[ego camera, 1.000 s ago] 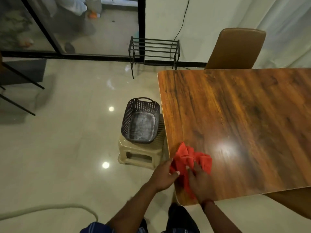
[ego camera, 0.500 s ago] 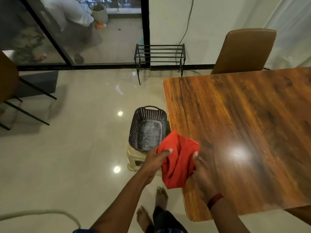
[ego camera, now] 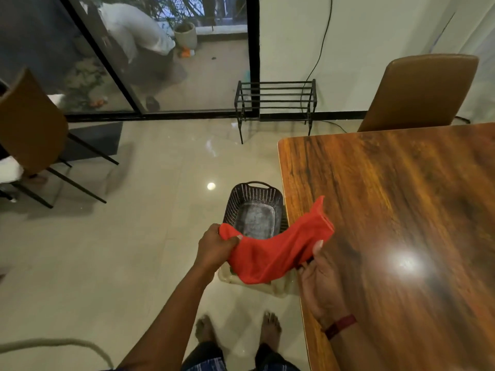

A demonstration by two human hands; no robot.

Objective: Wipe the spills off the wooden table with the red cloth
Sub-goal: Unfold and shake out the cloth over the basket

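Currently, at the far left, a brown chair (ego camera: 32, 124) on black legs stands on the glossy floor (ego camera: 134, 236) before a glass door (ego camera: 128, 54). A black metal rack (ego camera: 276, 99) stands against the wall farther right. The left hand (ego camera: 215, 247) has its grip closed around one end of the red cloth (ego camera: 273, 253), thumb on top of the fabric. The red cloth hangs stretched between both hands in the air, sagging in the middle, above the near end of a dark perforated basket (ego camera: 254, 207) that rests on a beige plastic stool (ego camera: 278, 289). The far corner of the cloth rises over the left edge of the wooden tabletop (ego camera: 401, 210). The right hand (ego camera: 320, 279), a dark red band at its wrist, pinches the other end of the cloth between thumb and fingers, over the tabletop edge. A second brown chair (ego camera: 420, 92) stands at the far side of the tabletop. Bare feet (ego camera: 270, 326) show at the bottom.
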